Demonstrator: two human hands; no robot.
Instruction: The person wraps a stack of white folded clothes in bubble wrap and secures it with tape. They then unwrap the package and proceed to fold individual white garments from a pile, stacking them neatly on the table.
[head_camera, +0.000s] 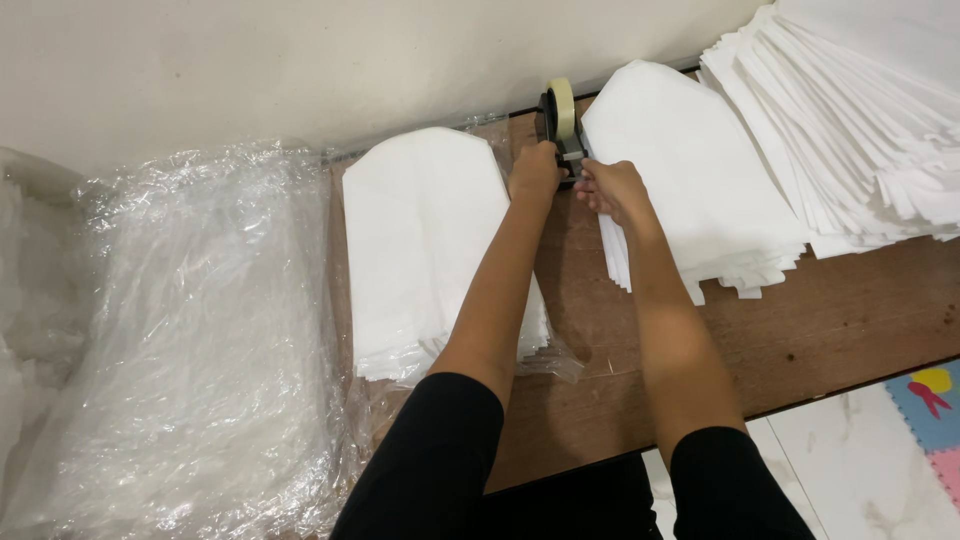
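Meanwhile left hand (535, 168) grips tape dispenser (560, 125); right hand (612, 190) pinches its tape between white stacks (425, 250).

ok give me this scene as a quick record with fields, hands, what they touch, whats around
left hand: left hand grips the tape dispenser by its base
right hand: right hand at the dispenser's front end, fingers bent
surface: brown wooden table
left of arms: white sheet stack on clear plastic wrap
right of arms: second white stack, then a fanned white pile
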